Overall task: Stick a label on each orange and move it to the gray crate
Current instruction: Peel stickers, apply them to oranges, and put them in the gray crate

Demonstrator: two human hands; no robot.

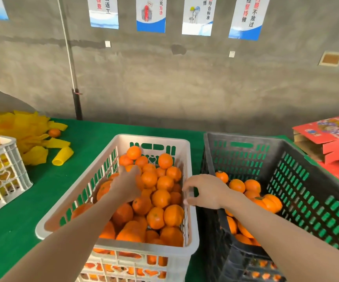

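**Oranges: bulk in white crate, part lot in gray crate**

Oranges fill the white crate under and ahead of the left hand, heaped nearly to the rim on the far side. No label can be made out on any fruit at this sharpness.

Left hand: reached into the white crate, back of the hand upward, lying on the heap. The fingers point down among the fruit and are hidden and blurred; whether they grip an orange cannot be told.

Right hand: over the adjoining rims of the two crates, just right of the left hand. Fingers are curled, with a narrow gap between thumb and forefinger. Whether anything is pinched there cannot be told.

The gray crate stands to the right of the right hand, touching or just beside the white crate. It holds a smaller lot of fruit, a loose layer low against its near-left side, beneath and beyond the right wrist.

Both crates stand on a green table.

Well left of the left hand is a third crate, pale and holding yellow items. Beyond it lies a pile of yellow nets with a lone orange at its edge.

Far right of the right hand are red cartons, behind the gray crate.
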